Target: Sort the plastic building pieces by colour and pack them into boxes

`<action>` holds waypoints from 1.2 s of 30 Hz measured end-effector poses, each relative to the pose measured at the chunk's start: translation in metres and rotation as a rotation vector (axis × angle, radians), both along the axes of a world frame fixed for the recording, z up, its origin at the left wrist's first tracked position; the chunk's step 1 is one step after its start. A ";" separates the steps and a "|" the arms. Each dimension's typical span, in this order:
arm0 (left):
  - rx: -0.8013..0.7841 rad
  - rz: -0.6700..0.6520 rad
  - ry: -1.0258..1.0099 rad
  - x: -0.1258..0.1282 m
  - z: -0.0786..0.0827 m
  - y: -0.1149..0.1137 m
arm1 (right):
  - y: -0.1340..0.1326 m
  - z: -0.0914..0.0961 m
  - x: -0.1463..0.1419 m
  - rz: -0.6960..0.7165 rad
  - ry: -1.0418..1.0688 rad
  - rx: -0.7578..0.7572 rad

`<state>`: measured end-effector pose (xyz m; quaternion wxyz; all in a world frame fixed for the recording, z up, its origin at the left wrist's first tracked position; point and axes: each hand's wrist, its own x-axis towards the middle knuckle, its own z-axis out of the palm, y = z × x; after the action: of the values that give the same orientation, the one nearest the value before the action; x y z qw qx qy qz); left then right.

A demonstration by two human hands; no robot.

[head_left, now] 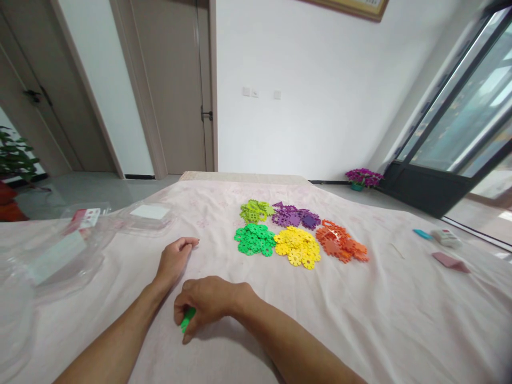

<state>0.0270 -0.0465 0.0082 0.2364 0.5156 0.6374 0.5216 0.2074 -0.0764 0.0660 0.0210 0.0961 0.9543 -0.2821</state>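
My right hand (208, 301) is low over the cloth, its fingers and thumb closed around green notched plastic discs (188, 319). Only part of the green shows, so how many discs it holds is unclear. My left hand (175, 260) rests on the cloth just beyond, fingers loosely curled together with nothing visible in them. To the right lie a pile of green discs (255, 239) and a pile of yellow discs (298, 246). Behind them are light green pieces (255, 211) and purple pieces (295, 216). Orange-red pieces (341, 242) lie right of the yellow ones.
A pale pink cloth (360, 320) with folds covers the table. Clear plastic packaging (64, 261) and another clear tray (148, 213) lie at the left. At the right are a blue item (422, 234), a small whitish pack (446, 238) and a pink piece (451, 262).
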 end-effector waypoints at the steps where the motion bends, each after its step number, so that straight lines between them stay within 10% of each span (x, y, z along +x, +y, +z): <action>1: 0.001 0.001 -0.001 0.000 0.001 0.000 | 0.000 -0.001 0.000 -0.003 -0.012 -0.006; 10: -0.030 0.015 0.010 0.000 -0.001 0.002 | 0.020 0.015 0.022 -0.270 -0.020 -0.150; 20: -0.068 0.012 0.063 0.001 0.004 -0.002 | 0.093 0.029 0.120 -1.059 0.155 0.329; 27: -0.057 0.017 0.106 -0.001 0.002 -0.001 | 0.102 0.009 0.192 -0.979 -0.140 0.542; 36: -0.075 -0.021 0.120 -0.002 0.000 -0.002 | 0.087 -0.021 0.212 -0.987 -0.097 0.642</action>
<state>0.0253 -0.0490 0.0085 0.2223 0.5435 0.6639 0.4630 0.4194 0.0102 0.0454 -0.0992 0.5433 0.8322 0.0493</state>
